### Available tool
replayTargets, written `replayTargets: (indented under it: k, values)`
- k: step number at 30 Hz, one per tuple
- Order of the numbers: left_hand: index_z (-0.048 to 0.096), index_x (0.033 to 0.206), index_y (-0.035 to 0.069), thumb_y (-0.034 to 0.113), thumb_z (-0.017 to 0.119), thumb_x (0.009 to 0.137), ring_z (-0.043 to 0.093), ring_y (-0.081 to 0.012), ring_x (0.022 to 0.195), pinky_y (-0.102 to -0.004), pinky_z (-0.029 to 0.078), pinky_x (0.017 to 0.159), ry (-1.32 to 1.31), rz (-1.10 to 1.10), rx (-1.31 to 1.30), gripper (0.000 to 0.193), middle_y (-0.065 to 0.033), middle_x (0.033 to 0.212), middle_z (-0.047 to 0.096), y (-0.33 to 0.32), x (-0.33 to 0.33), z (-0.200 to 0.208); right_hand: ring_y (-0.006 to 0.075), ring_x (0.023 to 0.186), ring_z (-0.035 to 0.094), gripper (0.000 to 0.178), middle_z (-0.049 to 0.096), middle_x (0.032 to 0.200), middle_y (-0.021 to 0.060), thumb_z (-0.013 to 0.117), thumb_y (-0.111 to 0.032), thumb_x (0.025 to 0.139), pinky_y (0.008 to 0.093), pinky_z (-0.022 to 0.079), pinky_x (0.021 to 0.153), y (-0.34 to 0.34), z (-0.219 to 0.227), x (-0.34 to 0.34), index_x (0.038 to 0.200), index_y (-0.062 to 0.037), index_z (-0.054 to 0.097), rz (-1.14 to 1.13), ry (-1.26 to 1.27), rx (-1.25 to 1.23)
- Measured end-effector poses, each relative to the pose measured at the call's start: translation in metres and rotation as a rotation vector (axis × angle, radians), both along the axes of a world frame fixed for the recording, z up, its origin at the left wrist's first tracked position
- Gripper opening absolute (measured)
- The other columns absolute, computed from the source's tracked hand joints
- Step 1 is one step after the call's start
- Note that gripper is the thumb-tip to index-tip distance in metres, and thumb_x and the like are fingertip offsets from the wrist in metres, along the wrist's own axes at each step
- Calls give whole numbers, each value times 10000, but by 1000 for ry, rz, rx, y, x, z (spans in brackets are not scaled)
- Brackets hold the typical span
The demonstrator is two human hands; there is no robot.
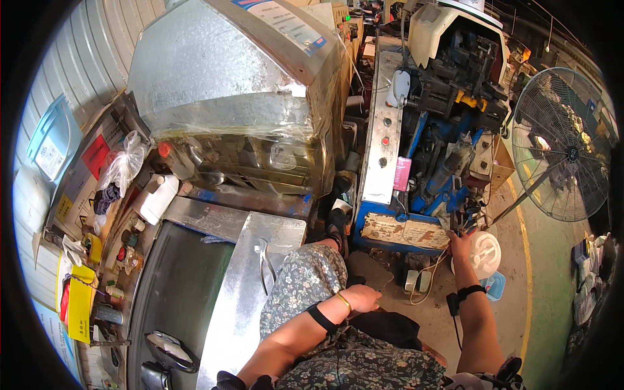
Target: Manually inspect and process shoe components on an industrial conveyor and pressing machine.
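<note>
My right hand (pixel 461 246) reaches to the near right corner of a blue-framed machine (pixel 383 170). Its fingers are closed around something small and dark at the machine's edge, too hidden to name. Over my lap hangs my left hand (pixel 366 298), its fingers curled together and nothing visible in them. A gold bangle (pixel 343 301) and a black strap (pixel 322 320) circle the left wrist. Another black strap (pixel 470 292) is on the right wrist. Just beside the right hand stands a white round bucket (pixel 485 253), with a light blue container (pixel 495 286) below it.
Left of me, a metal sheet (pixel 227 305) lies beside a dark belt surface (pixel 179 286), with pliers (pixel 264 263) on it. A large metal-hooded machine (pixel 214 71) stands ahead. Bottles and tape crowd a side shelf (pixel 123 240). A big fan (pixel 564 146) stands right. A cable (pixel 429 276) trails on the floor.
</note>
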State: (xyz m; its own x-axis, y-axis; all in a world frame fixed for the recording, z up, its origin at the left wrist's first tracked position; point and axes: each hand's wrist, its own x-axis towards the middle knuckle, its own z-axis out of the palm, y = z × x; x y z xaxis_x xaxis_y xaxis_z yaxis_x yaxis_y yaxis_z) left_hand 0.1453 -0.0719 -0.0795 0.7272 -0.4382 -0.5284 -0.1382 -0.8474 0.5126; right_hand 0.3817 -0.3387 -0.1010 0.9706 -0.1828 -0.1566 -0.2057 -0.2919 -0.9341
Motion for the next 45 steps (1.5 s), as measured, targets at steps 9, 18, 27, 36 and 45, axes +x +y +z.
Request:
replayTargets:
  k: [9, 18, 27, 36, 45]
  values:
    - [459, 1390, 76, 366, 519, 950, 570, -368, 1143, -452, 458, 939, 21, -50, 28, 530, -201, 1242, 602, 0, 1, 3, 159, 427, 503, 197, 534, 585, 45, 690, -166, 800, 334, 381, 405, -1, 1, 0, 785, -6, 578, 9, 18, 54]
    - [454, 1391, 64, 360, 511, 955, 573, -370, 1136, -448, 461, 929, 34, -58, 34, 529, -206, 1235, 604, 0, 2, 6, 169, 443, 527, 220, 561, 610, 60, 698, -191, 808, 338, 390, 422, -3, -1, 1, 818, 2, 594, 20, 20, 38]
    - [575, 1244, 37, 318, 553, 895, 604, -367, 1086, -449, 485, 895, -37, -8, -21, 448, -200, 1162, 640, 1, -1, -2, 172, 445, 533, 224, 564, 607, 63, 694, -199, 818, 336, 403, 432, -4, -4, 4, 839, 2, 598, 17, 28, 7]
    - [581, 1219, 34, 319, 554, 907, 599, -368, 1088, -452, 480, 894, -25, -2, -16, 424, -200, 1154, 640, 0, -2, 1, 154, 416, 494, 193, 518, 584, 36, 691, -165, 817, 321, 368, 383, -3, -4, 3, 815, -18, 565, 22, 43, 154]
    - [507, 1328, 64, 366, 542, 933, 598, -374, 1082, -459, 471, 893, -4, -50, 8, 498, -207, 1152, 640, 0, 1, -1, 148, 410, 486, 195, 513, 582, 34, 695, -165, 813, 318, 356, 373, -4, -4, 4, 789, -41, 547, 21, 46, 149]
